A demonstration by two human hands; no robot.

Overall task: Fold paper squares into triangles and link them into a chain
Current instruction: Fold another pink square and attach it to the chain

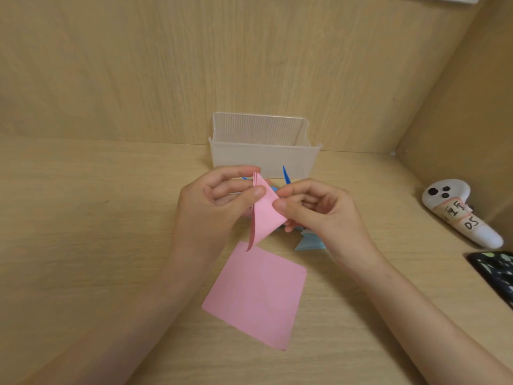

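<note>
A folded pink paper piece [265, 216] is held above the desk between both hands. My left hand [213, 209] pinches its upper left edge between thumb and fingers. My right hand [313, 209] pinches its right corner. A flat pink paper square [256, 295] lies on the desk below the hands. Blue folded pieces [309, 243] lie behind and under my right hand, mostly hidden, with one dark blue tip [286, 175] sticking up.
A translucent plastic box [263, 154] stands against the back wall behind the hands. On the right lie a white controller [458, 211] with a handwritten label and a dark phone [494, 270] at the frame's edge. Wooden walls close off the back and right.
</note>
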